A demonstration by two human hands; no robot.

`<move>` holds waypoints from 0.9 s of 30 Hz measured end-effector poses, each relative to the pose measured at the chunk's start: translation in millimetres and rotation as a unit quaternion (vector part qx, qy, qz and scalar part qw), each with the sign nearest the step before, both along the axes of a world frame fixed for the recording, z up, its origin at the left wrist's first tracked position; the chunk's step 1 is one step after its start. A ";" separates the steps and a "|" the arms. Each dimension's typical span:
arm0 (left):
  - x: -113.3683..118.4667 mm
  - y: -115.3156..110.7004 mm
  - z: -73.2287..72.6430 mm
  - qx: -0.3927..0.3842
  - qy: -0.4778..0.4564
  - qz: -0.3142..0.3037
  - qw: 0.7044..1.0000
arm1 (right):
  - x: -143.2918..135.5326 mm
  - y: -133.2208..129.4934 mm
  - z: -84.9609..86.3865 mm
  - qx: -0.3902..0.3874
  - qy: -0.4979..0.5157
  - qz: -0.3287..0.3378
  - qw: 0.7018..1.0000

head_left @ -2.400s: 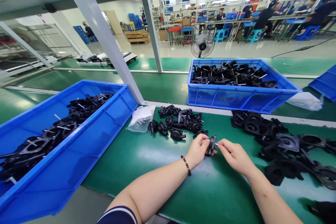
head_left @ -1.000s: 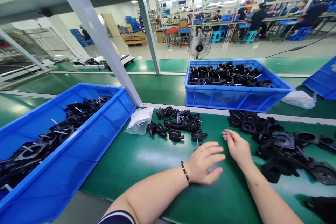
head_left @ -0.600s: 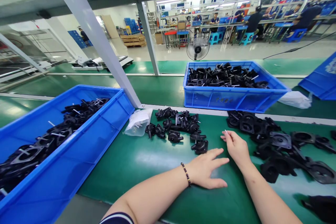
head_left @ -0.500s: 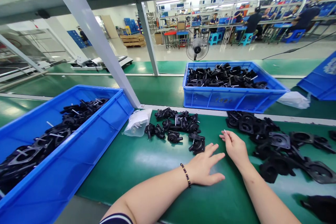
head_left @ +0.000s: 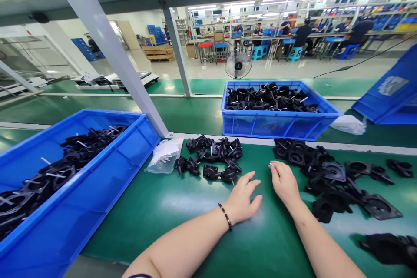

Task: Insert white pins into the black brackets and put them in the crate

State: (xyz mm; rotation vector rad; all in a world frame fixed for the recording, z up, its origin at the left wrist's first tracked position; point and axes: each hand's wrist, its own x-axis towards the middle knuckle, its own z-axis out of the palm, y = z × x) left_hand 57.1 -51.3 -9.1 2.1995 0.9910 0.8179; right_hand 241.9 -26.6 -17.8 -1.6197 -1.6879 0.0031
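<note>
While palm-down, left hand (head_left: 243, 199) near black parts (head_left: 228, 175).

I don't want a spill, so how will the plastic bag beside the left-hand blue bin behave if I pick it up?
The plastic bag is probably floppy, as its see-through film looks creased and slumped. It is likely light, since the white pins showing inside look small. Those might shift if it tips, because they appear loose.

A black beaded bracelet (head_left: 225, 217) with gold-toned beads rings the left wrist (head_left: 230, 213); a dark sleeve edge (head_left: 140, 276) shows at bottom left-centre.
</note>
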 end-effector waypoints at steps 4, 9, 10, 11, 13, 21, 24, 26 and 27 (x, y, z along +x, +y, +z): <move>0.0 5.6 0.4 -0.027 -0.045 -0.022 0.998 | -1.6 -1.3 0.2 0.007 -0.017 -0.003 1.000; 0.0 9.4 2.4 -0.061 -0.043 -0.023 0.997 | 4.0 -4.0 13.2 0.017 -0.069 -0.058 0.996; -0.1 9.7 2.8 -0.066 -0.041 -0.021 0.997 | 7.3 -4.5 17.8 0.010 -0.093 -0.077 0.993; -0.2 9.9 3.0 -0.071 -0.039 -0.021 0.997 | 11.6 -4.8 22.5 -0.003 -0.120 -0.097 0.988; -0.2 9.9 3.0 -0.076 -0.035 -0.022 0.996 | 23.1 -4.7 31.0 -0.047 -0.170 -0.127 0.976; -0.1 11.3 -1.2 -0.079 -0.052 -0.010 0.995 | 83.1 0.5 36.9 -0.256 -0.193 -0.208 0.924; 0.1 12.4 -1.9 -0.074 -0.063 -0.010 0.995 | 79.1 0.5 32.5 -0.267 -0.204 -0.200 0.920; 0.3 12.6 -2.4 -0.070 -0.071 -0.006 0.995 | 65.8 -0.1 28.8 -0.268 -0.208 -0.192 0.921; 0.3 12.5 -2.6 -0.067 -0.073 -0.004 0.995 | 57.7 -0.5 27.2 -0.267 -0.209 -0.182 0.923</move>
